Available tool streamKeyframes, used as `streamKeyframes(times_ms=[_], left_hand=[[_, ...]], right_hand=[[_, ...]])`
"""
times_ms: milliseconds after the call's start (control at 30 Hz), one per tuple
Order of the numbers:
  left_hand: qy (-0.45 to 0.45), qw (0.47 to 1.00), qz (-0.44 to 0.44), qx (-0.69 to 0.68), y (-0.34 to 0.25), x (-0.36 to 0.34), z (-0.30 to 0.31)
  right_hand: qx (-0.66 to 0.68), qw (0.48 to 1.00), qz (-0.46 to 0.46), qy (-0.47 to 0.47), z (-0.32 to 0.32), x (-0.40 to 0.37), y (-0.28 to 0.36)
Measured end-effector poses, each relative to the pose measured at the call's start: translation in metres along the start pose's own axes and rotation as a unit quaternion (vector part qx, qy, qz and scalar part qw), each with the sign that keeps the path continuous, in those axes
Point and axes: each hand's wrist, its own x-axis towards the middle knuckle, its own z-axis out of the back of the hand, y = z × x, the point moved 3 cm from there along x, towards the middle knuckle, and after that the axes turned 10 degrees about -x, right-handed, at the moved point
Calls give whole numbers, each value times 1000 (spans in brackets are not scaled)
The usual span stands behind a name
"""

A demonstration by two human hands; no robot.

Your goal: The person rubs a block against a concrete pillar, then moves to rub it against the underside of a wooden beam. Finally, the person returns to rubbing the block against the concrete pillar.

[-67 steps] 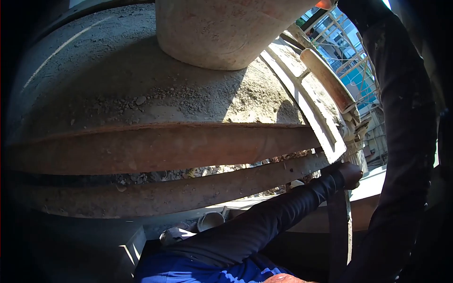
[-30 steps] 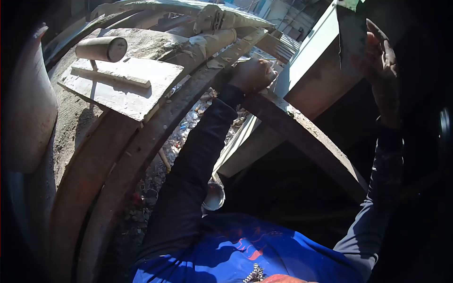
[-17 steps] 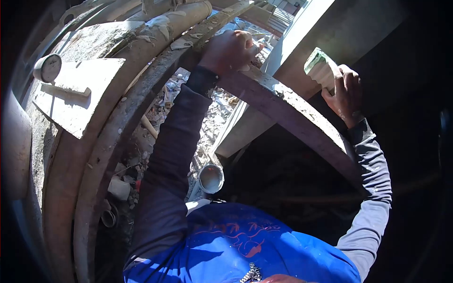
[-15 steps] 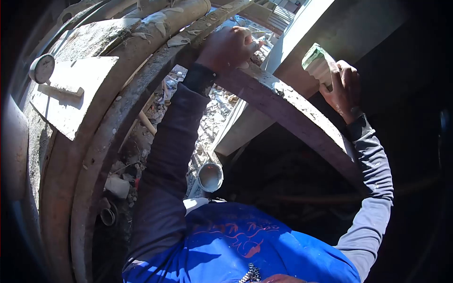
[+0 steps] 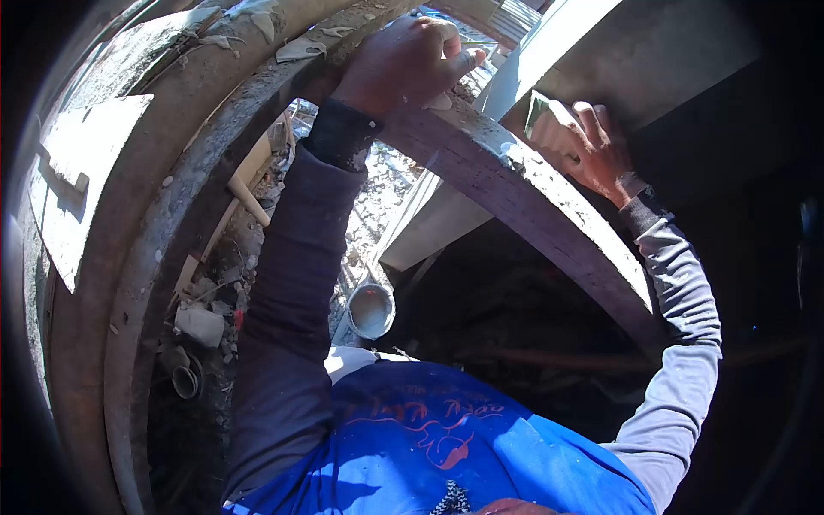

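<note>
My left hand (image 5: 408,64) rests at the top of a rough wooden beam (image 5: 506,189), its fingers curled inward; whether anything small is in them is hidden. In my right hand (image 5: 594,150) is a pale block with a green edge (image 5: 539,122), pressed against or very near the side of a large grey beam (image 5: 652,60). The fingers lie over the block and cover much of it.
At the left, a white board with a handle (image 5: 94,172) lies on curved planks (image 5: 142,292). A round container (image 5: 372,311) stands below among rubble (image 5: 378,197). A wooden stick (image 5: 249,202) pokes out near the planks.
My right hand has moved left with the block, closer to the grey beam's face. My left hand stays near the beam top. The view has shifted slightly, so the white board appears further left.
</note>
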Motion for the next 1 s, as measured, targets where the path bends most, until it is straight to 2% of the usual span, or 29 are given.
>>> streamKeyframes(times_ms=[33,67,200,300,333,367,433,467,567,600,700,733,767,833,900,1000], left_hand=[[-5,1000,-8,1,0,1,1],[6,1000,-2,0,0,1,0],[34,999,16,4,-1,2,3],[51,998,42,0,-5,3,5],[56,997,56,0,-6,4,5],[51,997,60,-1,-7,3,5],[44,997,65,-6,-10,3,6],[46,997,62,-4,-8,3,5],[48,997,62,3,-3,1,2],[50,997,62,4,-4,1,3],[18,1000,24,2,0,0,1],[0,1000,7,2,2,0,0],[1,1000,10,5,1,1,0],[5,1000,15,10,-2,1,1],[-4,1000,-1,18,5,0,0],[8,1000,11,12,3,-2,1]], right_hand=[[15,999,30,12,-4,-1,2],[20,999,19,17,-1,-1,0],[-2,995,-68,-78,26,15,-16],[-2,998,-56,-19,16,6,-12],[48,999,-18,18,16,6,-2],[127,992,11,-16,-8,-1,8],[227,972,-8,66,-19,-14,12],[240,971,-3,22,-14,-6,12],[50,996,-41,-56,33,18,-11],[22,994,-78,-69,34,19,-17],[30,998,-45,-28,22,14,-12],[85,996,-8,8,12,10,-3],[217,974,-6,60,-8,0,8],[199,978,54,39,-24,-12,20],[204,979,-5,2,-14,-8,2],[31,996,-58,-58,43,24,-25]])
